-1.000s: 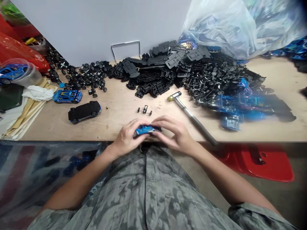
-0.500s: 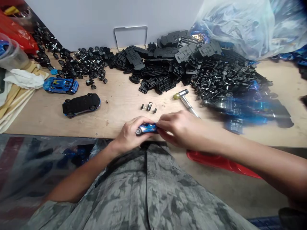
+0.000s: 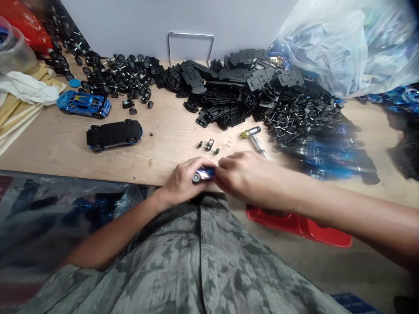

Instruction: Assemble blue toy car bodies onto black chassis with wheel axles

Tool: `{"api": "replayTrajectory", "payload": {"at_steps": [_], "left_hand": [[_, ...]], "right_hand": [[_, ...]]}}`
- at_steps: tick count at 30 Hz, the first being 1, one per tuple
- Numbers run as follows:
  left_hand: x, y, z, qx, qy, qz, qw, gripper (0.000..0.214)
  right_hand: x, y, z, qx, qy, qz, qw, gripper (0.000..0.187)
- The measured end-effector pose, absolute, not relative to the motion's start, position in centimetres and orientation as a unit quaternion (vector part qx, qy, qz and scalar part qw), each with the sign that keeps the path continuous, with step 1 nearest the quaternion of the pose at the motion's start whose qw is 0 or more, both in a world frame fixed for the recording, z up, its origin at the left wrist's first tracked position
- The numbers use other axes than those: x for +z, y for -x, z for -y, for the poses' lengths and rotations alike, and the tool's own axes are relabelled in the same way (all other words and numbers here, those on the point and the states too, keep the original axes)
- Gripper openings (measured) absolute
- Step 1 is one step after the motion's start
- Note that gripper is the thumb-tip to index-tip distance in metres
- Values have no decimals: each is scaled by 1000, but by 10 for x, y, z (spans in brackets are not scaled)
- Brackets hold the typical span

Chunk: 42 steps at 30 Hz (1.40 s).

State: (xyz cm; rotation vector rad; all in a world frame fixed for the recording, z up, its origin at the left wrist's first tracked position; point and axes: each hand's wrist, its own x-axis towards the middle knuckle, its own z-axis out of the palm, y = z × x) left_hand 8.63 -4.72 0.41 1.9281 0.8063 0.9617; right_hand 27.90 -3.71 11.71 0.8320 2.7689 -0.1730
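At the bench (image 3: 173, 135), the left hand (image 3: 183, 181) clamps a car (image 3: 207, 173), the right hand (image 3: 237, 174) pinching its end, apparently mid-assembly; next seems to call for steady pressure.

One head-worn camera looks forward and down from close above, past the shirt (image 3: 163, 261) onto the table (image 3: 173, 135)

Both hands (image 3: 181, 181) hold a blue toy car (image 3: 206, 174).

The left forearm (image 3: 114, 233) slanted up from the lower left to the left grip (image 3: 182, 180), curled near centre, fingers above thumb; the right forearm (image 3: 324, 203) extended from the right edge to the right grip (image 3: 238, 175), knuckles upward, fingertips bunched.
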Motion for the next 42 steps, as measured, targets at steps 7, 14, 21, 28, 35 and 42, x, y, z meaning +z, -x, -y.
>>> {"api": "replayTrajectory", "payload": {"at_steps": [7, 14, 21, 28, 35, 42], "left_hand": [[1, -88, 47, 384, -740, -338, 437, 23], [-5, -87, 48, 400, -743, -332, 420, 27], [-4, -84, 45, 407, -746, -313, 425, 28], [-2, -86, 47, 428, -758, -319, 375, 24], [14, -82, 39, 353, -819, -281, 354, 25], [20, -85, 31, 331, -836, -250, 358, 26]], "right_hand": [[122, -272, 33, -41, -230, -967, 105, 26], [116, -263, 34, -33, -236, -963, 129, 29], [109, -267, 39, -37, -273, -957, 86, 31], [68, -314, 59, -264, -386, -849, -245, 39], [19, -315, 86, -261, -420, -767, -409, 28], [16, -310, 84, -244, -405, -754, -456, 29]]}}
